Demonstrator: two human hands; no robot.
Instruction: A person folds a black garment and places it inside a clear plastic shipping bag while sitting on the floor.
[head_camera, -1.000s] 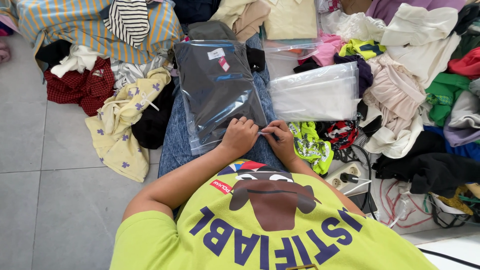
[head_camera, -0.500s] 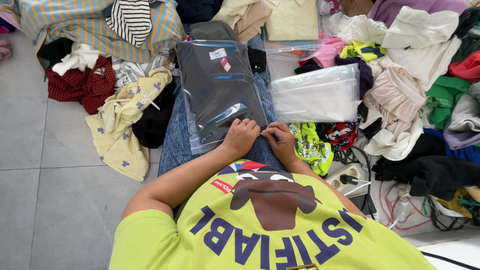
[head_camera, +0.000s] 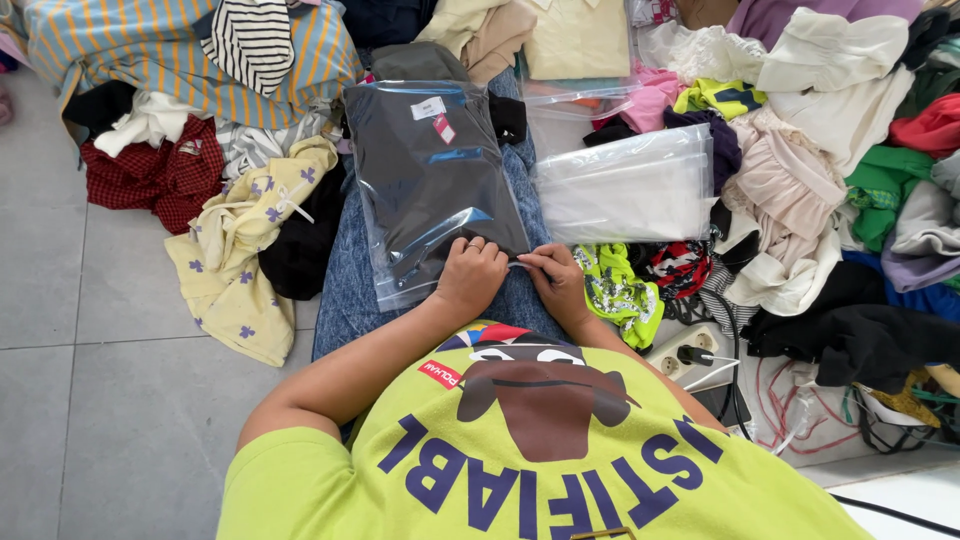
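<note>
A clear zip bag (head_camera: 432, 175) with a folded dark grey garment inside lies lengthwise on my lap, over blue denim (head_camera: 350, 290). My left hand (head_camera: 468, 275) presses on the bag's near edge with its fingers curled over the seal. My right hand (head_camera: 556, 282) pinches the same edge at its right corner. The two hands almost touch.
A stack of empty clear bags (head_camera: 625, 190) lies right of the lap. Heaps of clothes ring me: a yellow flowered piece (head_camera: 245, 255), red checked cloth (head_camera: 150, 170), striped fabric (head_camera: 190, 45). A power strip (head_camera: 690, 355) and cables lie at the right, grey floor tiles (head_camera: 120, 400) at the left.
Both hands stay on the bag's near edge, with only a slight shift of the fingers. The view has moved a little.
</note>
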